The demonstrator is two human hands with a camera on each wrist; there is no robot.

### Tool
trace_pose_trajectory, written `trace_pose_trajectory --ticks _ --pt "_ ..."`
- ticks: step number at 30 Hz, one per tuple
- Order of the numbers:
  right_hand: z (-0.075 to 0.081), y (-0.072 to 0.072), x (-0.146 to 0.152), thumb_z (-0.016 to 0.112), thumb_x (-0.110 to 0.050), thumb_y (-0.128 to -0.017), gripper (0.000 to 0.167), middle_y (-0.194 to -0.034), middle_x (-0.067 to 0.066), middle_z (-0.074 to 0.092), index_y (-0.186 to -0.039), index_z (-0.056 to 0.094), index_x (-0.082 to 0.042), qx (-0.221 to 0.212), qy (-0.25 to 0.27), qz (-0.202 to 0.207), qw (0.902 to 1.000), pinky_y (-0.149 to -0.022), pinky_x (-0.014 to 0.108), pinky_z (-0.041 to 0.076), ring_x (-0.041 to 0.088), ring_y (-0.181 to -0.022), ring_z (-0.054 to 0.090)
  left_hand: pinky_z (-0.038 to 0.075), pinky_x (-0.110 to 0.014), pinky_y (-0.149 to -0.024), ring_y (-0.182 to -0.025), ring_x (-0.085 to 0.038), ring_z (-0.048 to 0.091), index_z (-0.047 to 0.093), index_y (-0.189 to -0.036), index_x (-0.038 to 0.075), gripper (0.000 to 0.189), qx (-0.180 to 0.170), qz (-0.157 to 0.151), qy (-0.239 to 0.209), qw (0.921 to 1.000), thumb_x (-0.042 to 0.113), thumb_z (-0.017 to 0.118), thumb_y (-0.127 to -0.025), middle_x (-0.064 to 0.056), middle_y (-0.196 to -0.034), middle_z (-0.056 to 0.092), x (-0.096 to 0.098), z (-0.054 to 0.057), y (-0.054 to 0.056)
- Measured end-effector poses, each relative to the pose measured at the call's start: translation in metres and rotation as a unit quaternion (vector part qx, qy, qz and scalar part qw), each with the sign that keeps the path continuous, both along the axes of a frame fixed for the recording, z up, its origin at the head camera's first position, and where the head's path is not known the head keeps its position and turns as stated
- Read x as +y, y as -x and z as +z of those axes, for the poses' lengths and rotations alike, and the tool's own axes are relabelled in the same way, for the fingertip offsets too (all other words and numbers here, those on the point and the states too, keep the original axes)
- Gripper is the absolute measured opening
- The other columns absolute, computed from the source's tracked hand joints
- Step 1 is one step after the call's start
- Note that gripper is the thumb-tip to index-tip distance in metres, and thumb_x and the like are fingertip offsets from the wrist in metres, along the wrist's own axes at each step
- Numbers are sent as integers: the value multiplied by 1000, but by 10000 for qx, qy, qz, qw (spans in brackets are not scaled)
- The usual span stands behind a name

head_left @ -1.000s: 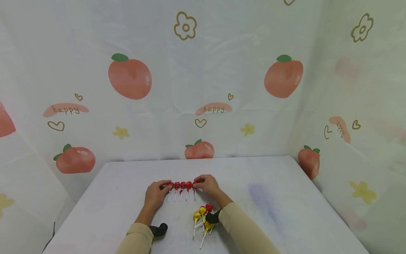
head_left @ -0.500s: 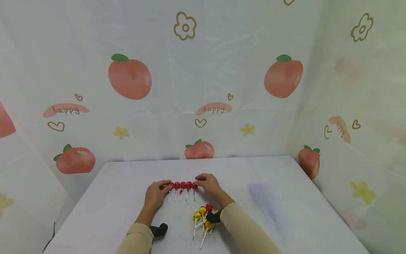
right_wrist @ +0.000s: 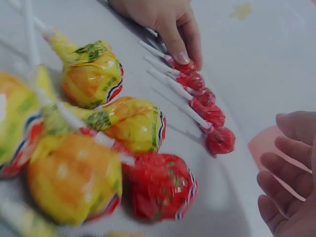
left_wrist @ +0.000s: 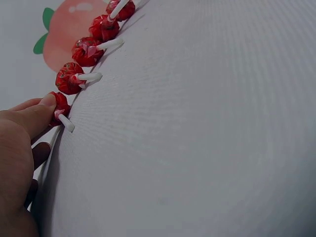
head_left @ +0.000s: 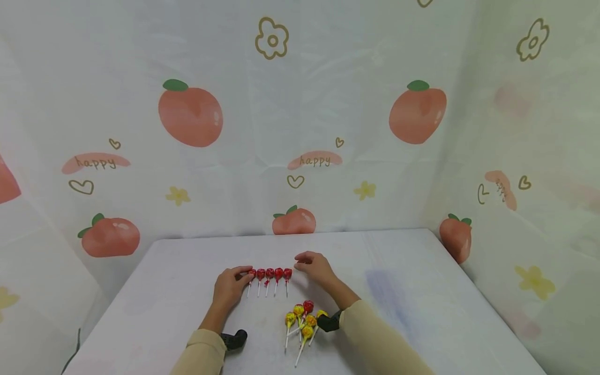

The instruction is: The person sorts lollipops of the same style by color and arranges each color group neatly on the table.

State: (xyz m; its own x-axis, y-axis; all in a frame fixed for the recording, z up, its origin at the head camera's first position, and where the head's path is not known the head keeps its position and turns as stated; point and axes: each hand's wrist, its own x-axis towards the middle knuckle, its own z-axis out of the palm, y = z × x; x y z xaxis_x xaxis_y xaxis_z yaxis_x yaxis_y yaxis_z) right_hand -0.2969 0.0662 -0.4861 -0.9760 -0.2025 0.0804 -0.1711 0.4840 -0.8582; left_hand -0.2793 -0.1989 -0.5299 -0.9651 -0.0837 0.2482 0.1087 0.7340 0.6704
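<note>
Several red-wrapped lollipops lie side by side in a row, white sticks toward me, in the head view. At the row's left end my left hand [head_left: 229,285] pinches the leftmost red lollipop [left_wrist: 60,106] by its candy head, between thumb and fingers. My right hand [head_left: 317,268] is held just right of and beyond the rightmost red lollipop [head_left: 287,273], apart from it. Its fingers are spread and hold nothing, as the right wrist view shows. Closer to me is a loose pile of yellow lollipops [head_left: 290,319] with one red lollipop [head_left: 308,306] among them.
The white table [head_left: 178,312] ends at a back edge against a fruit-print cloth [head_left: 244,198]. Black wrist straps [head_left: 234,340] sit on both forearms; the right one is close beside the lollipop pile.
My right hand has let go of the rightmost red lollipop and moved right and slightly away. The left hand has stayed at the left end of the row.
</note>
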Motion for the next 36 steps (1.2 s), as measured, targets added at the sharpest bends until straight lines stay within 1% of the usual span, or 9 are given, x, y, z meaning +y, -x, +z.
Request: trace_pose_trajectory --ticks 3,7,9,15,20,22,26,30,36 --pt "1 -7 7 66 -15 -93 22 -102 2 69 -112 69 -4 174 65 71 9998 -84 37 51 21 -94 61 42 -39 -73 -82 -20 52 73 -115 13 27 -56 0 5 10000 20 72 -89 -4 -92 63 0 0 0" --pt "-1 -16 18 66 -15 -93 20 -98 0 69 -109 70 -3 390 102 232 9989 -76 32 51 19 -89 59 42 -40 -74 -83 -21 52 73 -116 13 28 -101 -8 -6 9999 20 72 -89 -4 -94 63 1 0 -1" --pt "-4 -21 23 67 -15 -93 20 -97 -1 69 -108 70 -4 360 102 334 9987 -74 30 51 18 -86 58 43 -40 -75 -84 -21 53 73 -116 13 28 -95 -7 -6 10000 20 72 -89 -4 -95 63 1 0 -1" --pt "-10 -36 32 69 -14 -91 17 -93 -2 67 -106 70 -6 155 16 643 9978 -73 30 50 18 -83 57 43 -40 -75 -83 -21 53 73 -116 12 28 -53 -15 31 10000 20 72 -89 -4 -94 63 1 1 -1" --pt "-17 -47 35 72 -16 -89 19 -91 -2 64 -106 69 -8 -285 -84 868 9958 -72 30 50 18 -82 57 45 -42 -77 -85 -21 55 73 -116 12 28 -66 -19 59 10000 20 72 -89 -5 -95 65 1 1 -1" --pt "-19 -50 36 72 -18 -88 21 -90 -2 63 -107 69 -10 -389 -134 968 9945 -70 29 50 18 -80 57 45 -42 -77 -85 -22 55 73 -116 13 28 -89 -4 41 10000 20 72 -89 -5 -95 64 2 1 -1" --pt "-20 -56 37 74 -23 -87 26 -87 -3 60 -109 68 -11 -368 -366 1149 9920 -65 27 48 17 -76 55 45 -41 -76 -85 -21 53 72 -117 13 29 -131 21 31 9999 20 72 -90 -4 -94 63 2 1 0" --pt "-18 -60 36 77 -29 -84 30 -83 -4 58 -108 68 -14 -288 -682 1229 9897 -64 27 47 17 -75 52 45 -39 -75 -84 -21 52 72 -118 14 29 -187 49 27 9998 21 71 -90 -4 -94 62 2 0 1" --pt "-19 -62 35 79 -31 -82 26 -80 -7 57 -102 69 -18 -247 -1139 1268 9851 -64 26 45 14 -74 51 43 -39 -74 -83 -21 52 72 -118 14 28 -251 32 -44 9997 20 71 -90 -4 -94 62 2 0 0"
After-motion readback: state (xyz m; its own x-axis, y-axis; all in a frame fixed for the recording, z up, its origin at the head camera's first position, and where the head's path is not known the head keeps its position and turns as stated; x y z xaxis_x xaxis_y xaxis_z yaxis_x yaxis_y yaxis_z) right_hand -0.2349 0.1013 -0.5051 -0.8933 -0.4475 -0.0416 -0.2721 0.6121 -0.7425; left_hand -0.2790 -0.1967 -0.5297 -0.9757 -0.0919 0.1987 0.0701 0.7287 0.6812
